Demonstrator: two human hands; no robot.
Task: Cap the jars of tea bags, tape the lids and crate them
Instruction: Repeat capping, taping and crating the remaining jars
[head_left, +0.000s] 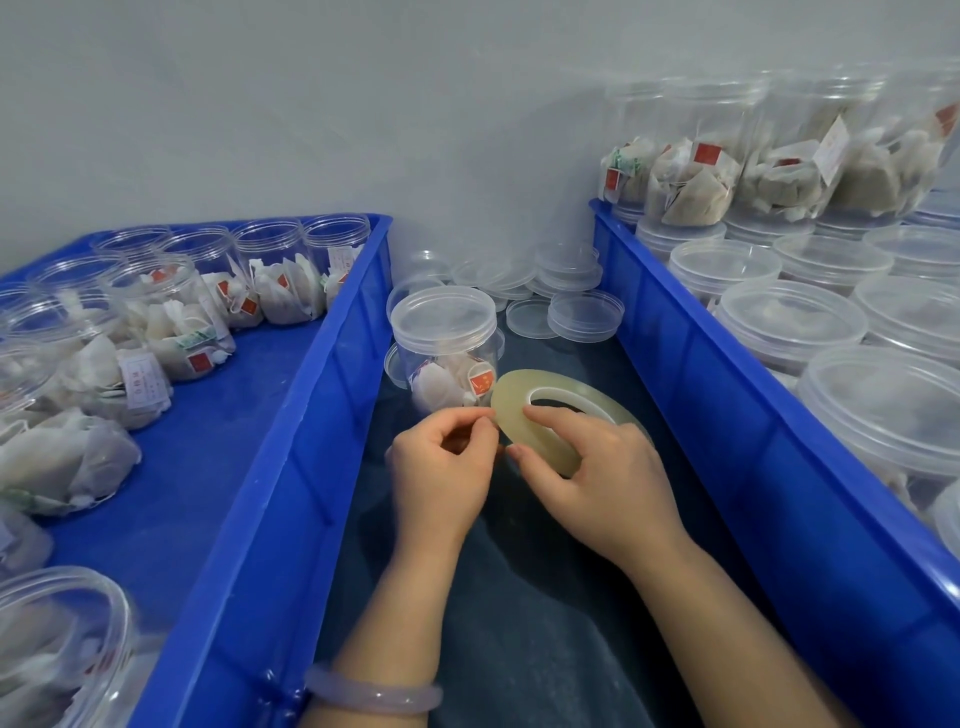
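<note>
Head view shows the taping step: right hand (597, 467) grips the tape roll (550, 382), left hand (441, 462) pinches at its edge, apparently the free end, beside the capped jar (441, 338) standing on the desk (519, 597); next, tape probably needs drawing to the lid seam.

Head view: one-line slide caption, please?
Left hand pinches at the tape roll that right hand holds, by a capped jar between blue crates.

Capped clear jar (445, 347) upright, tea bags inside; yellowish tape roll (550, 415) tilted beside.
</note>
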